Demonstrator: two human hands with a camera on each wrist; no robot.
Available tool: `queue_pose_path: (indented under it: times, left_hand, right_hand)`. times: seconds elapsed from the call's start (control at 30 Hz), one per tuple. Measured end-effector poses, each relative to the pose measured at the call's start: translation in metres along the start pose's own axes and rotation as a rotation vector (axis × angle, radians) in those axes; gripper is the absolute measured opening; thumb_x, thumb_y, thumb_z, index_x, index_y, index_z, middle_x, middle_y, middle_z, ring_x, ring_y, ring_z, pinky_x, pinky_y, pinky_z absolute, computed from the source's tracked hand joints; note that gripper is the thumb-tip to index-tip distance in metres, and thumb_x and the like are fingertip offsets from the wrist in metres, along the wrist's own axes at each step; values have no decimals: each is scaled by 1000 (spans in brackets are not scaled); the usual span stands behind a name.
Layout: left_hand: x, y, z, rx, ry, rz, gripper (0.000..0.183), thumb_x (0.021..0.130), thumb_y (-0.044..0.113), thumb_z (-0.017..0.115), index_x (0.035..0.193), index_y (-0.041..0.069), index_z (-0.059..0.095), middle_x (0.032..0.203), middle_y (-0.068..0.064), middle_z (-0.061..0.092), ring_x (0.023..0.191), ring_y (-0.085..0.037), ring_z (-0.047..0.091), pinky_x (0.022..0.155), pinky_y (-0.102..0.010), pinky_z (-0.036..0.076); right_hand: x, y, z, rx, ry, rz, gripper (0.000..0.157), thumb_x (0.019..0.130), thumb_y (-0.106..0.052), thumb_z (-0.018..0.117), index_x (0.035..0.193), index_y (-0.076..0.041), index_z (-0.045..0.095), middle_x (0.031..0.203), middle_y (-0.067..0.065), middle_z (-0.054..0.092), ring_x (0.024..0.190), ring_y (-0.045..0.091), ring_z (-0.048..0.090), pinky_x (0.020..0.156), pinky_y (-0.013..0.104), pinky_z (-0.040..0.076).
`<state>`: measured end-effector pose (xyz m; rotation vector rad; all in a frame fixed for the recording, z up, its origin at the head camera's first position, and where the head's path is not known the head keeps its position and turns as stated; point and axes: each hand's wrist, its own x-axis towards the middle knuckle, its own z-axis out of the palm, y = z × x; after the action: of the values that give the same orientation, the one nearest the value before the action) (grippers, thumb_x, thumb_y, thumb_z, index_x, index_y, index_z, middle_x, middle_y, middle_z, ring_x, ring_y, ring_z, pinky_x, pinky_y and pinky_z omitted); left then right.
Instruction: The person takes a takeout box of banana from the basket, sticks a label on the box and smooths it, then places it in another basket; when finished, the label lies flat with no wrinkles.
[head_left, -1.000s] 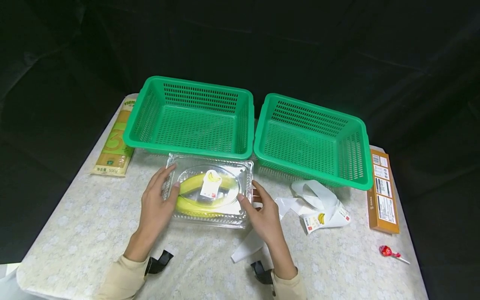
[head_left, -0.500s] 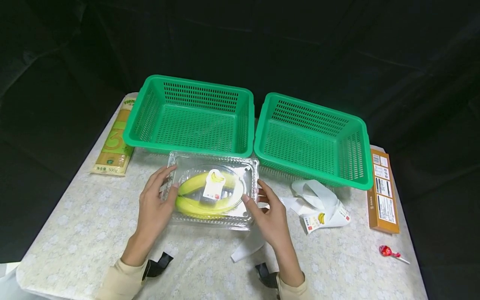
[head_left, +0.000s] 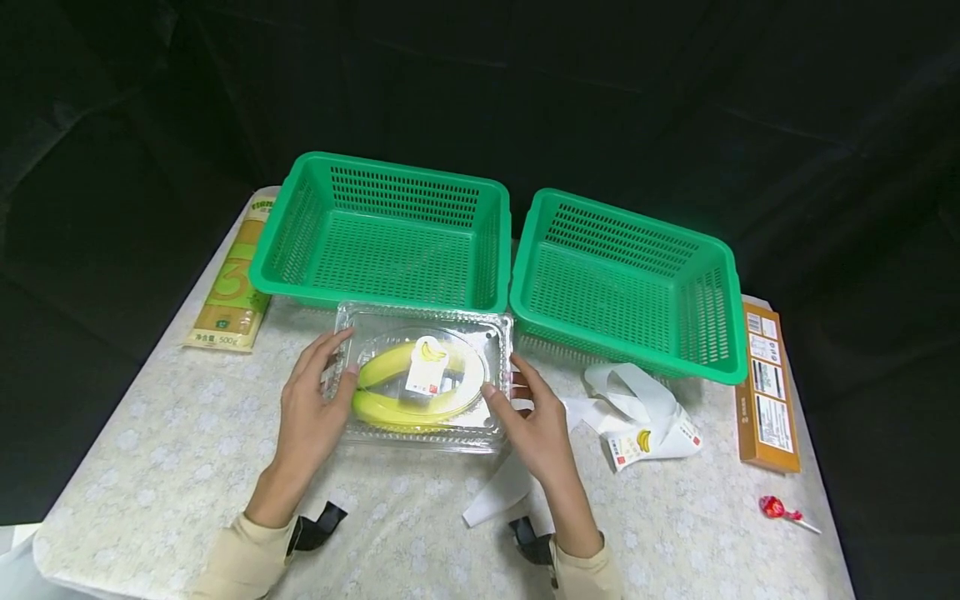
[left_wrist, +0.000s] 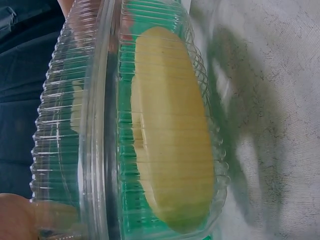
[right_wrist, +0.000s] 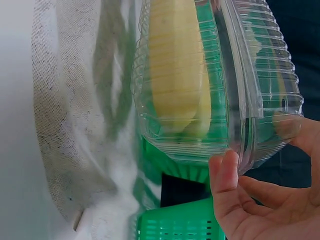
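Note:
A clear plastic clamshell box with yellow bananas inside is raised in front of the baskets, its lid closed and marked by a white banana label. My left hand holds the box by its left end, thumb over the lid. At the opposite end my right hand grips the rim; in the right wrist view its fingers press on the box's corner. The left wrist view shows a banana through the ribbed wall, and a shadow on the cloth beneath.
Two green baskets stand side by side at the back. A noodle packet lies at the left edge, an orange carton at the right, with a red lollipop nearer. A white banana-printed strip lies crumpled right of the box.
Both hands keep their hold on the box. Its right end and my right hand have shifted slightly to the right and a little farther from me; the left hand has barely moved.

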<state>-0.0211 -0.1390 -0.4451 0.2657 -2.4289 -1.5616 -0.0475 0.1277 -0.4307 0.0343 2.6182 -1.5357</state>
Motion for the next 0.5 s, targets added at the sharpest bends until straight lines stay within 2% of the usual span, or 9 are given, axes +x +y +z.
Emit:
queue_pose_path:
  times: [0.1, 0.3, 0.5]
  left_hand:
    - [1, 1, -1, -3, 6, 11, 46, 98, 7, 60, 143, 18, 56, 155, -16, 45, 128, -42, 55, 96, -65, 49]
    - [7, 8, -5, -13, 5, 66, 55, 97, 8, 61, 150, 20, 48, 154, -14, 47, 133, -41, 51, 104, -64, 43]
    - [9, 18, -11, -65, -2, 59, 59, 98, 12, 61, 153, 24, 42, 159, -12, 42, 138, -44, 47, 105, -71, 40]
  right_hand:
    - [2, -2, -2, -4, -7, -5, 64, 95, -34, 70, 150, -11, 47, 132, 17, 61, 112, 30, 59, 84, 34, 50]
    - [5, -12, -10, 1, -17, -32, 62, 95, -34, 69, 149, -13, 47, 133, 17, 61, 114, 28, 59, 85, 33, 49]
    - [5, -20, -18, 31, -17, -47, 59, 97, -31, 67, 150, -14, 47, 134, 15, 61, 113, 27, 60, 83, 31, 49]
